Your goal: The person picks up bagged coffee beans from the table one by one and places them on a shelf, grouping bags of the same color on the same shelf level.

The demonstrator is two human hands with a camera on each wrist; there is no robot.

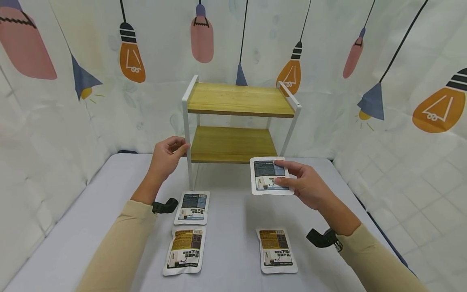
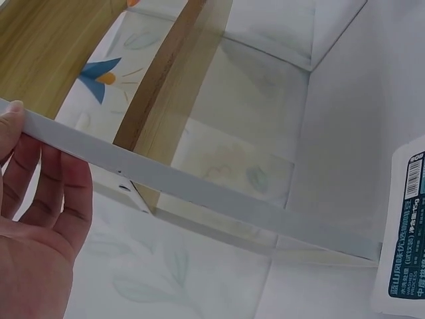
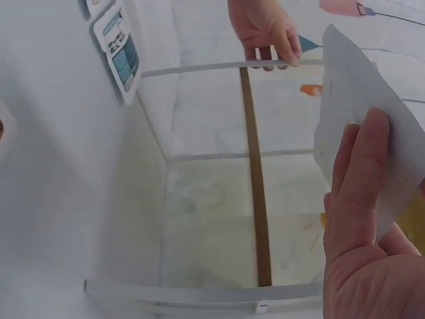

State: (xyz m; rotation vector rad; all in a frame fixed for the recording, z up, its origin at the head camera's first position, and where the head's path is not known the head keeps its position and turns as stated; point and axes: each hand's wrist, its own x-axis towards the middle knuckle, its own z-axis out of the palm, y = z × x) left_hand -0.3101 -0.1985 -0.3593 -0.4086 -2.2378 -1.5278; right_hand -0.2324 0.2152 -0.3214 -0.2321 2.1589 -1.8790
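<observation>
My left hand (image 1: 168, 158) grips the front left leg of a two-tier shelf (image 1: 240, 99) with wooden boards and a white frame. In the left wrist view the thumb and fingers of that hand (image 2: 40, 206) close around the white leg (image 2: 166, 176). My right hand (image 1: 310, 184) pinches a white pouch with a blue label (image 1: 270, 176), thumb in front, held up before the lower board's right end. From the right wrist view, the pouch's plain white back (image 3: 362, 100) shows against the fingers.
Another blue-labelled pouch (image 1: 192, 208) lies by the shelf's left foot. Below it is a brown-labelled pouch (image 1: 184, 250), and a second brown-labelled pouch (image 1: 277, 250) lies to the right. A white sheet (image 1: 230, 243) covers the table; printed cloth walls (image 1: 157, 105) surround it.
</observation>
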